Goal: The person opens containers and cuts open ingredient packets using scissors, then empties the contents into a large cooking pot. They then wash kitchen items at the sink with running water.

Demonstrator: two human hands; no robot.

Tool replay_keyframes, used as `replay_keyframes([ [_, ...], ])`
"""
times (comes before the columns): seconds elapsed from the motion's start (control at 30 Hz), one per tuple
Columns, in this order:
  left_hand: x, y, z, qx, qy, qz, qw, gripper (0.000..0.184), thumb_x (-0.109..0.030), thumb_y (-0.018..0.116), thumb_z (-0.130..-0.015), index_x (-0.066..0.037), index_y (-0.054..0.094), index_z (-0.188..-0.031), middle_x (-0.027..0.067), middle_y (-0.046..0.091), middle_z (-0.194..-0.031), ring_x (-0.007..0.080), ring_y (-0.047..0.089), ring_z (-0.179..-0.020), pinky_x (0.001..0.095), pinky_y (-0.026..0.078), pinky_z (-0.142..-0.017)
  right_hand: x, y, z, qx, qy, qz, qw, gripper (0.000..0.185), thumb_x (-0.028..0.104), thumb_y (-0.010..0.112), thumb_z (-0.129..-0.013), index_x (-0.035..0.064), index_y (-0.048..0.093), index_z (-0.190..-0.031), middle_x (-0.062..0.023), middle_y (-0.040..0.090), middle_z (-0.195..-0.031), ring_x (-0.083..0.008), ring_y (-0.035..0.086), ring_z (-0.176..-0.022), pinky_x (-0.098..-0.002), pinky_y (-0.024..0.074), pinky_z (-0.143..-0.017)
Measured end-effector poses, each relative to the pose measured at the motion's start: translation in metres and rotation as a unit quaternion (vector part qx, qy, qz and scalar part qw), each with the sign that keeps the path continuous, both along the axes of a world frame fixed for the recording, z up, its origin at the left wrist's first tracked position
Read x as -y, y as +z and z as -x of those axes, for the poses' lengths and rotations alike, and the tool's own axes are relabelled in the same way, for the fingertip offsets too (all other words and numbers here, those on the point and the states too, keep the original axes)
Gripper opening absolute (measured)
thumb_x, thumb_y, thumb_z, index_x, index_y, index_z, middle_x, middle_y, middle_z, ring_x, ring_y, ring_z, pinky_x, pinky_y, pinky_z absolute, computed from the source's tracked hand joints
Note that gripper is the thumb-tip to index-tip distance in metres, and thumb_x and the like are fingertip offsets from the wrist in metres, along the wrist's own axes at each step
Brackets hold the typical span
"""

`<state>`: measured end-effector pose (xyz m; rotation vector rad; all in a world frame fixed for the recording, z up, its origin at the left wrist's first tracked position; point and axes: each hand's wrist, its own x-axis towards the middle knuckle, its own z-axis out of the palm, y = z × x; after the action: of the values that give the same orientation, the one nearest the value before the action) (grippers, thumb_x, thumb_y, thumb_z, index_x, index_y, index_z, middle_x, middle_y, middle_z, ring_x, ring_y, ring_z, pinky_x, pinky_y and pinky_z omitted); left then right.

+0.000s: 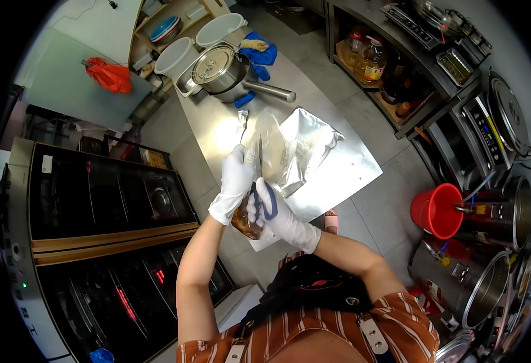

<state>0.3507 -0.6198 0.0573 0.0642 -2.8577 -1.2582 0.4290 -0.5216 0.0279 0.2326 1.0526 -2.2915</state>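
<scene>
The right hand [283,219], gloved in white, is closed around the blue handles of a pair of scissors [274,202], its fingers curled on the side towards the left hand [235,175]. The right forearm comes in from the lower right, elbow bent outward, and slants up and inward to the wrist. The left arm rises more steeply, nearly straight; its gloved hand sits just left of and a little beyond the right one, fingers bent and gathered near the blades. Whether the left fingers pinch anything cannot be told.

The scissors lie between the two hands, their long axis running nearly straight away from the wearer: handles in the right hand, tips pointing forward past the left fingertips. A brown packaged item [245,219] shows below the left hand and left of the right hand, partly hidden by them. Clear plastic [270,136] lies just beyond the hands, and a silver foil sheet [306,142] spreads forward and right of them on the metal bench [353,172].
</scene>
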Motion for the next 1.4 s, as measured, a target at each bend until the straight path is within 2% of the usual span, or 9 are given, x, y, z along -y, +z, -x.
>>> replay_keyframes([
  [0.23,-0.011,0.03,-0.005,0.088,-0.034,-0.126,0.988,0.02,-0.015,0.047,-0.093,0.0,0.052,-0.081,0.0034,0.053,-0.051,0.011,0.049,-0.037,0.0263,0.04,-0.036,-0.022,-0.007,0.052,-0.027,0.008,0.003,1.0,0.051,0.062,0.04,-0.086,0.0123,0.048,-0.077,0.0007,0.048,-0.059,-0.0108,0.051,-0.047,-0.0202,0.0342,-0.038],
  [0.37,0.007,-0.008,0.0,0.006,-0.12,-0.212,0.97,0.015,-0.009,0.047,-0.092,0.0,0.05,-0.08,0.0077,0.053,-0.081,0.0099,0.053,-0.049,0.0212,0.042,-0.042,-0.028,-0.005,0.07,-0.014,-0.007,0.02,1.0,0.051,0.061,0.039,-0.087,0.0122,0.047,-0.076,0.0006,0.047,-0.057,-0.011,0.049,-0.045,-0.019,0.0327,-0.036],
  [0.6,0.0,-0.004,0.001,0.08,-0.091,-0.335,0.934,0.017,-0.008,0.049,-0.091,-0.001,0.05,-0.076,0.0091,0.048,-0.098,0.0145,0.055,-0.069,0.0271,0.045,-0.073,-0.042,0.001,0.094,-0.003,0.025,0.106,0.994,0.051,0.061,0.039,-0.087,0.0124,0.047,-0.074,0.0014,0.047,-0.055,-0.0104,0.047,-0.043,-0.0182,0.0322,-0.035],
  [0.93,0.018,-0.03,0.004,-0.028,-0.085,-0.239,0.967,0.014,-0.011,0.057,-0.088,-0.001,0.055,-0.078,0.0056,0.043,-0.119,0.0183,0.044,-0.11,0.0314,0.031,-0.098,-0.1,0.011,0.106,-0.079,-0.001,-0.195,0.978,0.046,0.05,0.047,-0.089,0.0098,0.05,-0.067,0.0025,0.048,-0.055,-0.0063,0.047,-0.047,-0.0191,0.0355,-0.045],
  [0.97,0.017,-0.028,0.003,-0.04,-0.103,-0.184,0.977,0.012,-0.009,0.06,-0.085,0.0,0.058,-0.077,0.0073,0.042,-0.122,0.0206,0.043,-0.112,0.0323,0.03,-0.099,-0.104,-0.059,0.115,-0.107,0.011,-0.27,0.957,0.048,0.053,0.052,-0.084,0.0078,0.054,-0.068,-0.0012,0.05,-0.051,-0.0113,0.05,-0.043,-0.0258,0.0423,-0.047],
  [1.03,0.017,-0.028,0.004,-0.052,-0.121,-0.129,0.983,0.01,-0.008,0.063,-0.081,0.001,0.06,-0.077,0.0091,0.04,-0.125,0.0229,0.043,-0.114,0.0332,0.03,-0.1,-0.122,-0.068,0.11,-0.191,0.038,-0.56,0.805,0.046,0.049,0.056,-0.081,0.0047,0.056,-0.07,-0.0063,0.053,-0.05,-0.0201,0.056,-0.045,-0.0335,0.0473,-0.05],
  [1.13,0.016,-0.032,0.007,-0.09,-0.139,-0.077,0.983,0.009,-0.006,0.068,-0.076,0.001,0.063,-0.079,0.0121,0.038,-0.13,0.0238,0.041,-0.118,0.0341,0.033,-0.099,-0.123,-0.091,0.106,-0.233,0.066,-0.7,0.672,0.039,0.041,0.058,-0.079,0.0025,0.058,-0.074,-0.0123,0.058,-0.058,-0.0274,0.062,-0.056,-0.0376,0.0493,-0.055],
  [1.23,0.008,-0.03,0.009,-0.081,-0.083,-0.054,0.992,0.009,-0.004,0.069,-0.074,0.001,0.064,-0.079,0.0133,0.035,-0.134,0.0232,0.044,-0.115,0.0338,0.04,-0.094,-0.117,-0.106,0.106,-0.283,0.04,-0.747,0.6,0.032,0.035,0.058,-0.078,0.0029,0.058,-0.078,-0.0137,0.062,-0.066,-0.028,0.063,-0.063,-0.0379,0.0496,-0.056],
  [1.4,0.002,-0.034,0.025,0.024,0.092,-0.122,0.988,0.035,-0.017,0.07,-0.076,0.0,0.057,-0.104,0.0189,0.059,-0.102,0.026,0.061,-0.092,0.032,0.048,-0.073,-0.11,-0.116,0.102,-0.357,0.082,-0.805,0.467,0.028,0.033,0.06,-0.077,0.0052,0.059,-0.081,-0.0065,0.06,-0.078,-0.0188,0.06,-0.074,-0.0273,0.0507,-0.054],
])
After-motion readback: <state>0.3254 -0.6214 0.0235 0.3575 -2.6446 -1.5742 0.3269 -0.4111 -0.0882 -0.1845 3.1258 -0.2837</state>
